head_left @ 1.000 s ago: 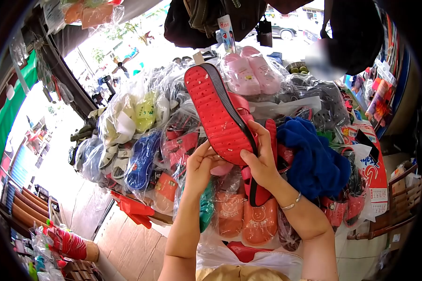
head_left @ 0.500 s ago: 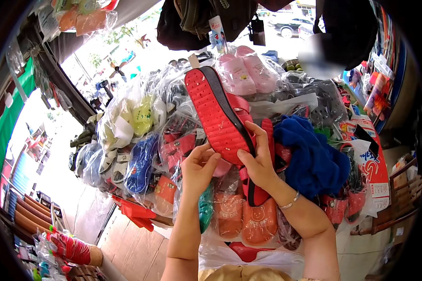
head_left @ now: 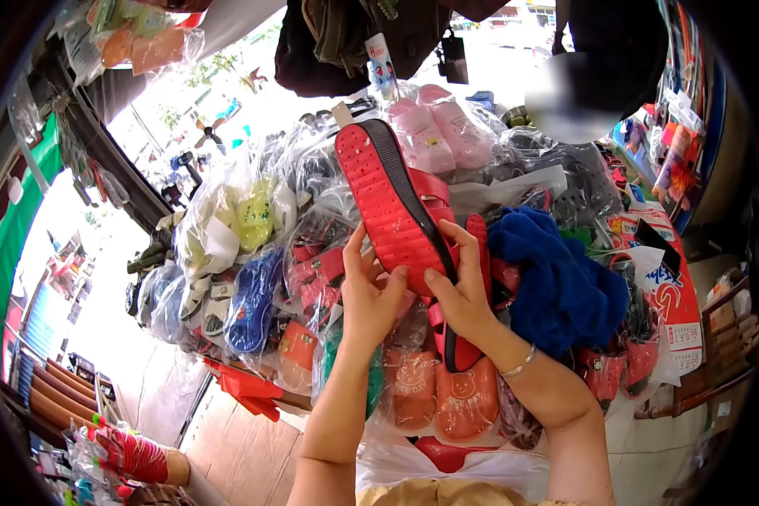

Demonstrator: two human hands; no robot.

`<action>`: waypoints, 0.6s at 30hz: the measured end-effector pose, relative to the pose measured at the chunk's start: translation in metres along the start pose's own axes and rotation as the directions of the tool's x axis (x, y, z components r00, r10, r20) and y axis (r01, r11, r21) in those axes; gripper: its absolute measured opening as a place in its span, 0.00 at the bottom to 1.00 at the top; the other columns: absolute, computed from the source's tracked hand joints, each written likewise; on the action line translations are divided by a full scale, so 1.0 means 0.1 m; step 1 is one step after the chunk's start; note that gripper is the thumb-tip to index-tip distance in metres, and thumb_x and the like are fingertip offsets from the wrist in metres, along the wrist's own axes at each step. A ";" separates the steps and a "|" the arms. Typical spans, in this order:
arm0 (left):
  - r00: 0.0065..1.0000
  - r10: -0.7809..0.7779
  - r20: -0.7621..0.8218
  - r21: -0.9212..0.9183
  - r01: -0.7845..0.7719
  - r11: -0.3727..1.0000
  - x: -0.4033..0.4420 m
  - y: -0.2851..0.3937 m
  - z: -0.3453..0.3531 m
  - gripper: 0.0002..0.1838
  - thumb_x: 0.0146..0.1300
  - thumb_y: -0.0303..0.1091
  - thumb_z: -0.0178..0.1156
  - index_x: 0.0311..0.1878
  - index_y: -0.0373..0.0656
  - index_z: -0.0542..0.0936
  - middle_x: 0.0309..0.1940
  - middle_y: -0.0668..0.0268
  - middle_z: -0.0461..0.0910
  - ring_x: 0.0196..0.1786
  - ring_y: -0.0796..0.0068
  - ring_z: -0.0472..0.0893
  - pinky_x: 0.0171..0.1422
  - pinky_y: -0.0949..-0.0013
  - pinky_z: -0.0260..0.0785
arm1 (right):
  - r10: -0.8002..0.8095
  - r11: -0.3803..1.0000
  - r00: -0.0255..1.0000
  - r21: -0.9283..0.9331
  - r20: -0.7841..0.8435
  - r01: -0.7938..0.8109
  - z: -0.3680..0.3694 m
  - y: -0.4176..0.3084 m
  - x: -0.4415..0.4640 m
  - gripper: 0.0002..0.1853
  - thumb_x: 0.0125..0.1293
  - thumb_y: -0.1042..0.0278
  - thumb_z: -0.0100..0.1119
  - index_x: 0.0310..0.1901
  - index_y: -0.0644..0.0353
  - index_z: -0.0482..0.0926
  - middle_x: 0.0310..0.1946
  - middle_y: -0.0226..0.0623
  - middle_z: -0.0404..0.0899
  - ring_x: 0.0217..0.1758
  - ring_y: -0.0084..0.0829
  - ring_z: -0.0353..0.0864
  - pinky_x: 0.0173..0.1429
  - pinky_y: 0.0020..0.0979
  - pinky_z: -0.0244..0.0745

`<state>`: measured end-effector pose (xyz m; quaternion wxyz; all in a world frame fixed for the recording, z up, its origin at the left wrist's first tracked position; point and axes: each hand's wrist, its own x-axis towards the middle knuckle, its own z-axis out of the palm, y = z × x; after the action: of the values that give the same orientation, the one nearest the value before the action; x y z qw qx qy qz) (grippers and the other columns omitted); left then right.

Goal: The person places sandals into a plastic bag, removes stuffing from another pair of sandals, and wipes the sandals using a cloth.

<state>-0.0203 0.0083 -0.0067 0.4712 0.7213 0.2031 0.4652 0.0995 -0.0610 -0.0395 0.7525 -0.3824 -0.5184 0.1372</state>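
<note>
A red slipper (head_left: 394,219) with a black side edge is held up, its studded red sole facing me and its toe or heel end tilted up to the left. My right hand (head_left: 464,297) grips its lower right edge, thumb on the sole side. My left hand (head_left: 369,291) is at the lower left edge, its thumb on the sole and its fingers around the side. Behind it, partly hidden, a second red slipper (head_left: 452,341) with a dark edge hangs by my right hand. A blue cloth (head_left: 557,282) lies right of my hands.
Bagged footwear covers the stall: pink clogs (head_left: 434,131), a blue slipper (head_left: 253,304), orange slippers (head_left: 465,398) and yellow-green ones (head_left: 255,215). Dark bags (head_left: 346,42) hang above. A red and white bag (head_left: 679,312) is at right, and a red-wrapped roll (head_left: 139,455) at lower left.
My left hand has moved up and right, from a loose pinch near the sole to a hold on its lower left edge. My right hand and the slipper have barely moved.
</note>
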 end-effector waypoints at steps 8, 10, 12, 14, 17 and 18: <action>0.999 0.052 -0.003 0.035 -0.052 0.998 -0.03 -0.02 0.01 0.34 0.64 0.14 0.44 0.73 0.38 0.49 0.58 0.52 0.73 0.60 0.68 0.75 0.61 0.68 0.70 | 0.016 0.999 1.000 0.031 -0.009 -0.016 0.00 0.00 0.00 0.31 0.62 0.80 0.51 0.67 0.68 0.56 0.62 0.42 0.61 0.66 0.31 0.62 0.70 0.30 0.58; 0.999 0.017 -0.029 0.059 -0.016 0.998 -0.02 -0.02 0.03 0.33 0.64 0.14 0.41 0.73 0.37 0.50 0.58 0.52 0.74 0.60 0.68 0.75 0.61 0.68 0.69 | 0.009 1.000 1.000 0.013 -0.018 -0.009 0.00 0.00 0.00 0.31 0.62 0.80 0.51 0.67 0.68 0.56 0.62 0.42 0.61 0.66 0.31 0.62 0.70 0.30 0.58; 0.990 0.144 -0.008 0.134 -0.142 0.981 0.01 -0.10 -0.04 0.33 0.63 0.14 0.41 0.73 0.37 0.50 0.57 0.51 0.74 0.59 0.68 0.76 0.61 0.68 0.69 | 0.003 1.000 1.000 -0.001 -0.024 -0.003 0.00 0.02 0.00 0.31 0.62 0.80 0.52 0.67 0.67 0.56 0.62 0.43 0.61 0.66 0.31 0.62 0.70 0.30 0.58; 0.993 0.120 0.004 0.088 -0.119 0.989 -0.01 -0.08 -0.07 0.33 0.63 0.15 0.42 0.73 0.38 0.51 0.57 0.51 0.74 0.59 0.68 0.76 0.61 0.69 0.68 | -0.030 0.999 0.999 -0.031 -0.012 0.030 0.00 0.05 -0.02 0.31 0.62 0.79 0.52 0.67 0.67 0.57 0.62 0.43 0.61 0.66 0.31 0.62 0.70 0.30 0.58; 0.995 0.100 -0.018 0.072 -0.099 0.993 -0.02 -0.03 -0.01 0.34 0.62 0.15 0.44 0.72 0.37 0.51 0.56 0.49 0.76 0.55 0.67 0.79 0.58 0.69 0.70 | -0.005 0.998 1.000 0.055 -0.019 0.006 0.01 0.04 -0.01 0.31 0.61 0.79 0.53 0.67 0.67 0.57 0.62 0.43 0.62 0.66 0.32 0.62 0.70 0.31 0.58; 0.993 0.104 -0.054 0.098 -0.098 0.990 -0.02 -0.03 0.01 0.34 0.61 0.16 0.47 0.72 0.36 0.52 0.55 0.47 0.77 0.52 0.66 0.81 0.55 0.68 0.73 | -0.004 0.998 1.000 0.055 -0.018 0.005 0.01 0.04 -0.01 0.31 0.61 0.79 0.53 0.67 0.67 0.57 0.62 0.43 0.62 0.66 0.32 0.62 0.70 0.31 0.58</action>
<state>-0.0200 0.0073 -0.0102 0.4061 0.7382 0.2019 0.4993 0.0988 -0.0584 -0.0434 0.7676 -0.3616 -0.5085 0.1462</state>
